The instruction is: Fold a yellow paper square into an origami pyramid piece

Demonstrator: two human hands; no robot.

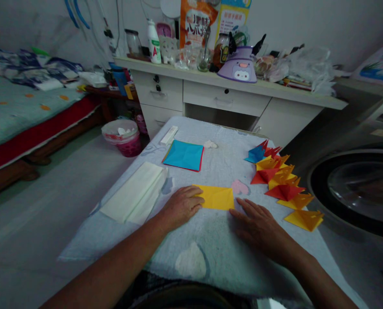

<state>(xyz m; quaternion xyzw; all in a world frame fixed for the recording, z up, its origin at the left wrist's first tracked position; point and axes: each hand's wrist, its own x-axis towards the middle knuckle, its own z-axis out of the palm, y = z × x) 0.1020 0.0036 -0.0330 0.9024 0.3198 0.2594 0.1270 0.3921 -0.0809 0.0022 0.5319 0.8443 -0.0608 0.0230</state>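
While yellow paper (217, 198) lies flat before us, a faintly creased oblong on the cloth (222, 257), our left hand (182, 207) covers its left end; we cannot tell whether the fingers pinch it or only press. Our right hand (259, 223) is loose and grasps nothing, its fingers spread low by the paper's near right corner, at the edge or just beside it. Between the two hands we see the sheet's middle, uncovered. Just beyond the right fingertips, a pink heart (239, 186) marks the cloth; a pale heart (190, 261) shows nearer us than the left hand. Past the left hand sits a square stack (184, 154), blue on top with red at its rim, and beyond it a white bar (169, 135). To that hand's left we find a white packet (133, 191), apart from the fingers. On the right hand's outer side, origami (284, 192) in yellow, red and blue forms an overlapping row. Farther out, ahead of both hands, stands a white desk (204, 92), its top crowded with a purple visor (238, 66), a bottle (153, 43) and jars (222, 51). Well left of our grip are a pink bin (129, 149) and a bed (24, 98); well right, a washer (368, 141).
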